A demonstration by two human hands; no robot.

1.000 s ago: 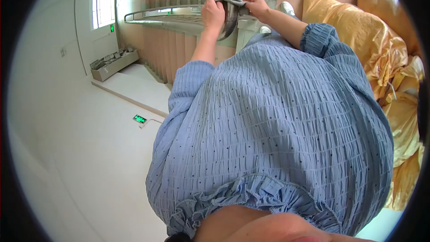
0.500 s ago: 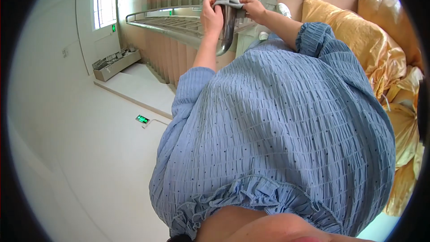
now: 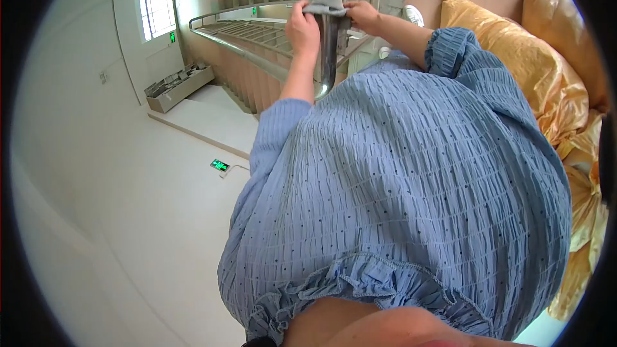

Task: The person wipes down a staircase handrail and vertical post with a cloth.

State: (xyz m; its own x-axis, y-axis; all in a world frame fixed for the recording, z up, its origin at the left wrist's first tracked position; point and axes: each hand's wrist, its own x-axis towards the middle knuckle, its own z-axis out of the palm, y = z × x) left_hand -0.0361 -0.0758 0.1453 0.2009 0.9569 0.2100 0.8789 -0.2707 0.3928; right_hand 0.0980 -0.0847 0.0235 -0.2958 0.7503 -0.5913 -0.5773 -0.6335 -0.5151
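Note:
A grey cloth (image 3: 325,2) lies draped across the top of a shiny metal handrail (image 3: 330,45) at the upper middle of the head view. My left hand (image 3: 303,29) pinches the cloth's left edge between thumb and fingers, beside the rail. On the other side, my right hand (image 3: 363,17) grips the cloth's right edge, with some fingers hidden behind it. The cloth hangs a little down the rail's right side. Below the hands, the rail curves round at its lower end.
A stairwell with a lower railing (image 3: 244,51) drops away on the left. Large gold sacks (image 3: 514,58) lean together at the right. A long box of rubble (image 3: 180,87) sits by the far wall. White shoes (image 3: 412,15) show near the right hand.
The cloth lies flatter across the rail, and both hands are still on it. The view has shifted slightly, with the stairwell and sacks appearing farther right.

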